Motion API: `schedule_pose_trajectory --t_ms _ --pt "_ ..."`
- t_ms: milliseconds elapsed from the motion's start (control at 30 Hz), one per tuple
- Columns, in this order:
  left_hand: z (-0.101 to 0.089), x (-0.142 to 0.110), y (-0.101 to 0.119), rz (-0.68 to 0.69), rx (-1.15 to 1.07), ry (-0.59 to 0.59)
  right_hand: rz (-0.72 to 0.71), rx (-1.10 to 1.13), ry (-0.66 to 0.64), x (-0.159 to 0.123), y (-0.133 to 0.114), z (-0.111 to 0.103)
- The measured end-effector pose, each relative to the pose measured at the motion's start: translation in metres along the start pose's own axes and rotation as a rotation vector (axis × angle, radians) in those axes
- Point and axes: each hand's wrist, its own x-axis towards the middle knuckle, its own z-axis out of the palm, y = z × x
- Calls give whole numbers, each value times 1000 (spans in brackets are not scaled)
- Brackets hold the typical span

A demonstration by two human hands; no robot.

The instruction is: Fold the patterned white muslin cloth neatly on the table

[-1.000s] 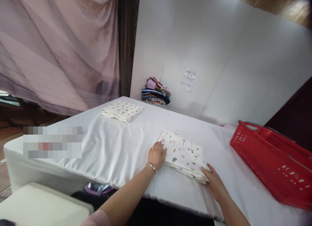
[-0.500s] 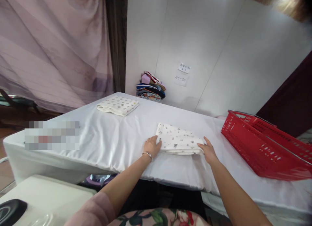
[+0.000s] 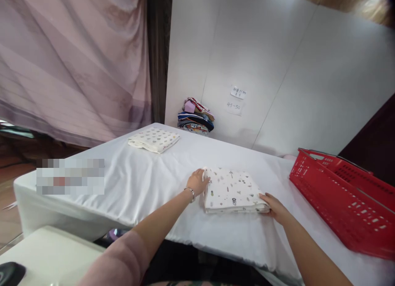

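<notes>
A white folded cloth [image 3: 233, 191] with small scattered prints lies on the white-covered table in front of me. My left hand [image 3: 198, 181], with a bracelet at its wrist, grips the cloth's left edge, fingertips curled over the side. At the near right corner, my right hand [image 3: 274, 205] pinches the folded layers, its thumb side on top and the other fingers partly hidden beneath. A second folded cloth [image 3: 153, 140], cream with grey spots, rests farther back to the left, apart from both hands.
A red plastic basket [image 3: 342, 203] stands on the right of the table [image 3: 148, 179]. Stacked fabrics [image 3: 196, 117] sit against the back wall, near paper notes [image 3: 236, 101]. A white machine-like surface [image 3: 46, 253] is at lower left; a pink curtain [image 3: 70, 63] hangs behind.
The printed cloth now lies squarer and flatter, its top face showing more. My right hand has gone from touching the right edge to pinching the near right corner. The view has shifted slightly.
</notes>
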Motion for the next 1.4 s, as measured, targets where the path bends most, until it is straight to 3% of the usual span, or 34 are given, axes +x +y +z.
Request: schedule_pose_trajectory --t_ms 200,367,467,633,700,767,800,867,967,1100,1233,1400 --pt "13 59 13 -6 -29 -148 52 -137 -64 -4 -8 3" --pt "11 78 6 -98 -52 -300 7 -288 -102 7 -13 -4" --pt "3 70 -3 -129 -51 -286 -137 -471 -46 38 -28 -9" --pt "2 37 -13 -225 -102 -128 -608 -687 -107 96 -75 14" --pt "5 26 -16 -278 -157 -47 -669 -768 -2 107 -91 32" --pt "8 20 -18 -298 -205 -22 -615 -928 151 108 -100 53" --pt "10 19 -20 -294 -229 -19 -620 -985 203 105 -101 63" --pt "12 17 -25 -267 -289 4 -760 -997 198 93 -95 83" --pt "14 14 -34 -215 -387 70 -958 -825 35 61 -72 107" --pt "21 10 -45 -162 -495 162 -1030 -624 -209 3 -33 117" --pt "25 6 -47 64 -443 269 -1051 -585 -264 -38 -11 118" --pt "19 -9 -28 424 -88 305 -1129 -708 -189 -57 1 122"
